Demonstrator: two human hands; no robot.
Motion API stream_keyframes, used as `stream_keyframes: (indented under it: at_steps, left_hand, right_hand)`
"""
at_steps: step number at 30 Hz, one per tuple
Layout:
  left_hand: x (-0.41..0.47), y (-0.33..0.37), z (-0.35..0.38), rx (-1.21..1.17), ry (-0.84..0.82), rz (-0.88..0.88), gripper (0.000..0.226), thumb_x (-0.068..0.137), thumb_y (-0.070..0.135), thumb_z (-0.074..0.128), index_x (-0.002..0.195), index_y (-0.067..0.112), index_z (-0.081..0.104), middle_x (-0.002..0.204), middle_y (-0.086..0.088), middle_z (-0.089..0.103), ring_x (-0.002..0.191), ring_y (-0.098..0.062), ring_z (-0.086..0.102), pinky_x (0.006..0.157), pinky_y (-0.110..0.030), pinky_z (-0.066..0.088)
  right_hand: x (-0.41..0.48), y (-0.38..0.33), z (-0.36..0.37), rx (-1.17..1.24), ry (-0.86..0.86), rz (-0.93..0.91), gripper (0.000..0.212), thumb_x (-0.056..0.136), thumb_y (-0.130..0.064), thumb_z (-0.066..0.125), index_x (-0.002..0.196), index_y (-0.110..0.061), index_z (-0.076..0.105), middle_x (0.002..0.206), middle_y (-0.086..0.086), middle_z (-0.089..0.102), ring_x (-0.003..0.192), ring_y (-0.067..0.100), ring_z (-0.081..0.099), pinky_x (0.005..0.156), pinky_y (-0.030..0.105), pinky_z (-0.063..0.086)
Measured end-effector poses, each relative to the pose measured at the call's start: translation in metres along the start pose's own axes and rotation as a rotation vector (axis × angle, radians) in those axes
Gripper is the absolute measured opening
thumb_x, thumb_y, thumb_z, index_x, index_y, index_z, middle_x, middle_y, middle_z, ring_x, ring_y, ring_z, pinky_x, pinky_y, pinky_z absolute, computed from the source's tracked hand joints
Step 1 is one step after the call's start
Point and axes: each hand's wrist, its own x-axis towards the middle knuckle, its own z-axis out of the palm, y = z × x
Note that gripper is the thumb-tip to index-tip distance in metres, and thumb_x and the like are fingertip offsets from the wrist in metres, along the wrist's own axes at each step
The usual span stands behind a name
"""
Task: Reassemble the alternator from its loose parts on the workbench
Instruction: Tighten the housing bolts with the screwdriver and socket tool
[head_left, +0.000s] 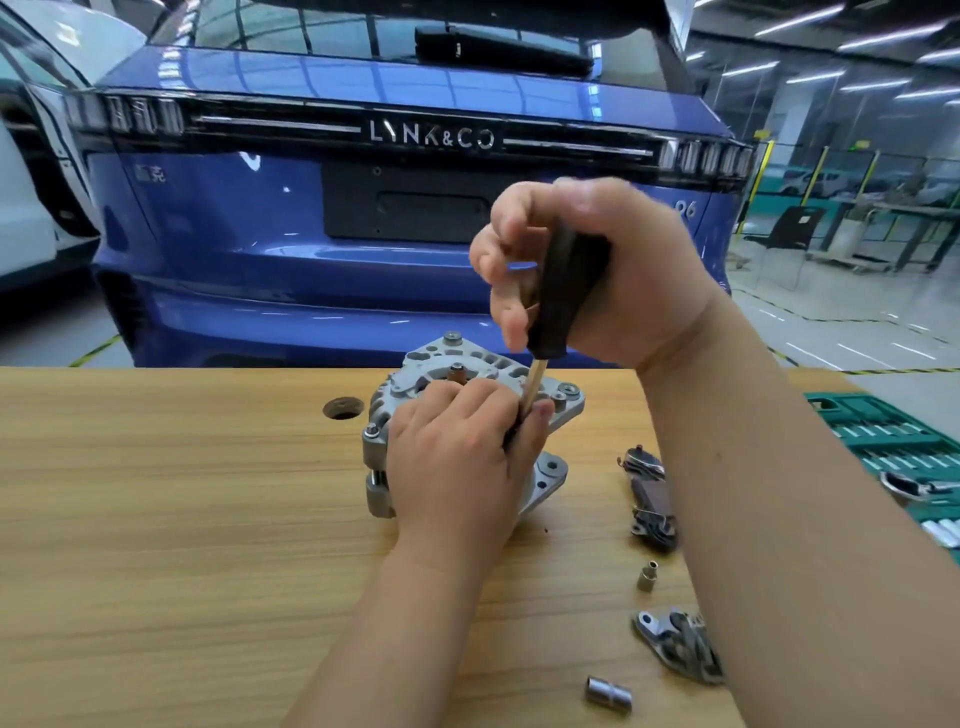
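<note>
Right hand (613, 270) is wrapped tight round the black handle of the screwdriver (563, 291), held high above the bench. The shaft (535, 382) leaves the fist toward 7 o'clock, tilted, not plumb. Left hand (452, 462) is the nearer one: palm on the alternator (441, 364), fingertips pinching the shaft low down to steer it. The tip is hidden behind those fingers, so I can't tell if it's seated in a screw. The alternator stands on the workbench (156, 519) mid-frame, open end face up.

My read: the next move hinges on the shaft axis. Line it up with the fastener before applying torque, or it'll likely cam out.

Loose parts sit at 3 to 5 o'clock of the housing: dark part (652, 504), small sleeve (647, 577), metal bracket (675, 644), socket (608, 693).
</note>
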Motion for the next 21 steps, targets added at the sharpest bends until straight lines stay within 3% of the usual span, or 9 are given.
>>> stream_keyframes:
  at_steps: [3, 5, 8, 12, 15, 18, 21]
  left_hand:
    - [0.0, -0.001, -0.001, 0.024, -0.062, -0.014, 0.046, 0.097, 0.048, 0.041, 0.068, 0.02, 0.063, 0.07, 0.01, 0.063, 0.068, -0.018, 0.055, 0.066, -0.032, 0.033]
    - [0.0, 0.002, 0.0, 0.031, -0.072, -0.041, 0.047, 0.094, 0.053, 0.042, 0.066, 0.021, 0.061, 0.067, 0.01, 0.06, 0.068, -0.018, 0.054, 0.066, -0.032, 0.032]
    - [0.001, 0.008, 0.002, 0.056, -0.076, -0.112, 0.048, 0.085, 0.061, 0.046, 0.065, 0.02, 0.061, 0.066, 0.008, 0.061, 0.07, -0.02, 0.056, 0.068, -0.036, 0.036]
    - [0.0, 0.016, 0.001, 0.031, -0.064, -0.162, 0.042, 0.081, 0.049, 0.044, 0.063, 0.015, 0.061, 0.063, 0.004, 0.061, 0.068, -0.023, 0.059, 0.067, -0.037, 0.036]
    - [0.002, 0.022, -0.003, 0.033, -0.079, -0.165, 0.032, 0.076, 0.037, 0.041, 0.06, 0.014, 0.055, 0.061, 0.001, 0.059, 0.065, -0.026, 0.059, 0.063, -0.036, 0.039]
    - [0.004, 0.02, -0.007, 0.01, -0.149, -0.181, 0.037, 0.084, 0.035, 0.041, 0.061, 0.013, 0.059, 0.062, 0.003, 0.061, 0.068, -0.025, 0.06, 0.065, -0.036, 0.038]
    - [0.005, 0.017, -0.011, -0.006, -0.263, -0.21, 0.04, 0.096, 0.043, 0.047, 0.071, 0.019, 0.067, 0.073, 0.011, 0.066, 0.082, -0.021, 0.057, 0.072, -0.032, 0.029]
  right_hand:
    - [0.01, -0.001, -0.003, 0.25, -0.216, 0.027, 0.023, 0.07, -0.027, 0.071, 0.065, -0.012, 0.055, 0.058, 0.003, 0.05, 0.041, 0.019, 0.048, 0.045, 0.025, 0.041]
    - [0.013, 0.004, 0.001, 0.316, -0.156, 0.043, 0.024, 0.078, -0.025, 0.062, 0.059, -0.016, 0.052, 0.048, -0.004, 0.039, 0.033, 0.01, 0.032, 0.038, 0.019, 0.027]
    - [0.012, 0.012, 0.013, 0.11, 0.275, -0.026, 0.032, 0.089, -0.026, 0.044, 0.057, -0.021, 0.043, 0.046, -0.006, 0.033, 0.033, 0.01, 0.023, 0.038, 0.018, 0.026]
    - [0.014, 0.015, 0.039, -0.211, 0.881, -0.137, 0.034, 0.081, -0.025, 0.047, 0.052, -0.025, 0.029, 0.057, 0.014, 0.025, 0.051, 0.025, 0.018, 0.044, 0.033, 0.021]
    - [0.014, 0.013, 0.052, -0.289, 1.043, -0.154, 0.043, 0.079, -0.023, 0.048, 0.042, -0.021, 0.025, 0.051, 0.003, 0.024, 0.052, 0.022, 0.02, 0.044, 0.029, 0.02]
    - [0.01, 0.009, 0.05, -0.361, 0.973, -0.105, 0.038, 0.083, -0.024, 0.05, 0.051, -0.023, 0.028, 0.054, 0.005, 0.03, 0.052, 0.022, 0.025, 0.047, 0.033, 0.027]
    - [0.002, -0.002, 0.031, -0.232, 0.459, 0.012, 0.022, 0.083, -0.024, 0.052, 0.064, -0.017, 0.045, 0.06, 0.005, 0.047, 0.047, 0.021, 0.039, 0.05, 0.031, 0.039]
